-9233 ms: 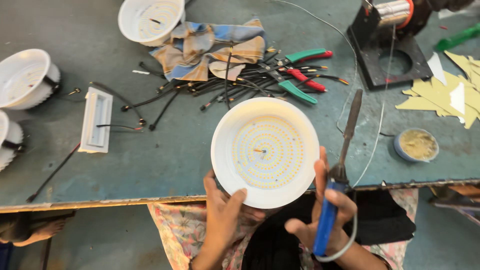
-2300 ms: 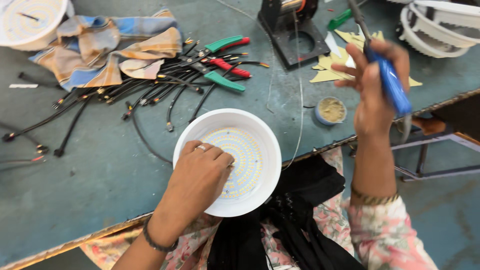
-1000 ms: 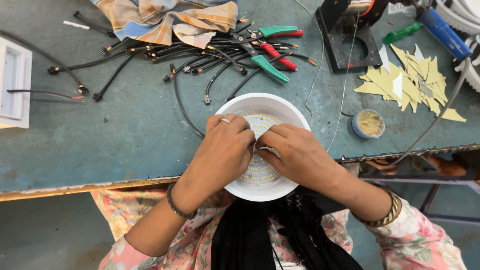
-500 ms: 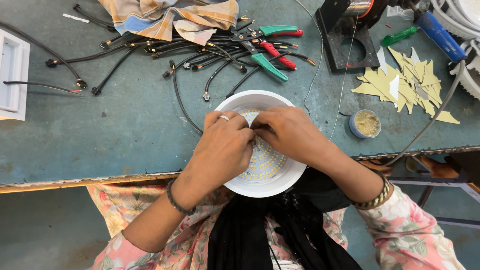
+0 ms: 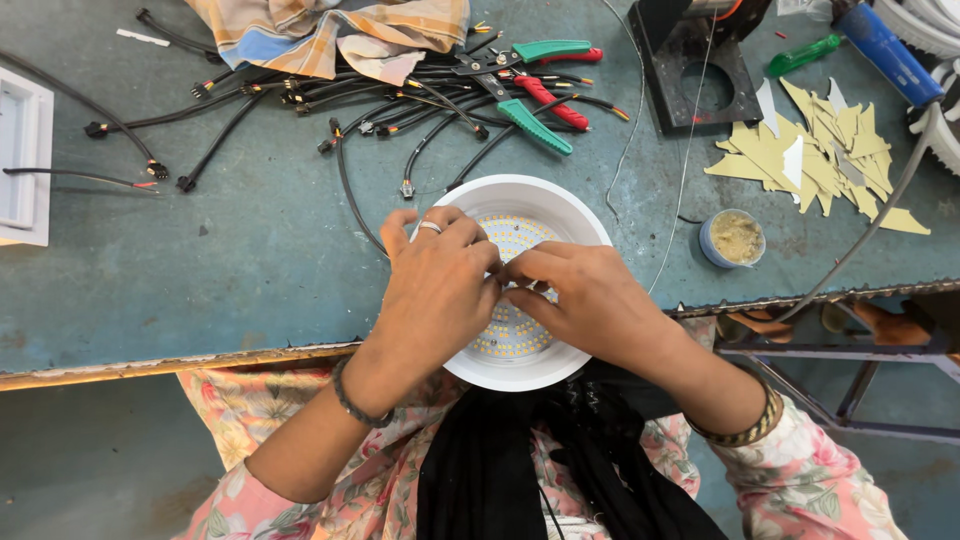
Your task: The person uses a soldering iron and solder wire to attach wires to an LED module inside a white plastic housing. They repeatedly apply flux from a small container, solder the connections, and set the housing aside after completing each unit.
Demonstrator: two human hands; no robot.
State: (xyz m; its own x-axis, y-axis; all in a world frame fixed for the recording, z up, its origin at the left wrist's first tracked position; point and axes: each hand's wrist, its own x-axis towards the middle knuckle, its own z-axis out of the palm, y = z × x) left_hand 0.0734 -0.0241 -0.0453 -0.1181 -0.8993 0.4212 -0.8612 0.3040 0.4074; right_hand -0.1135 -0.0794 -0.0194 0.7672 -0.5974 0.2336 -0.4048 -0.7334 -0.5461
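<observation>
A round white light housing (image 5: 520, 200) with a disc of small yellow diodes lies at the near edge of the blue-green bench (image 5: 250, 270). My left hand (image 5: 435, 280), with a ring and a dark wrist band, and my right hand (image 5: 590, 300) meet over the middle of the disc. Their fingertips pinch together at something small that I cannot make out. Both hands cover much of the disc.
Black cables (image 5: 300, 110), red and green pliers (image 5: 535, 95) and a checked cloth (image 5: 340, 30) lie behind the housing. To the right are a small tin of paste (image 5: 733, 238), yellow card scraps (image 5: 820, 150), a black stand (image 5: 700, 70) and a blue-handled tool (image 5: 885, 50). A white rectangular fitting (image 5: 22, 160) sits far left.
The blue-handled tool has left my right hand and lies at the far right of the bench. Both hands have come together on the disc; over the last second their fingertips closed in.
</observation>
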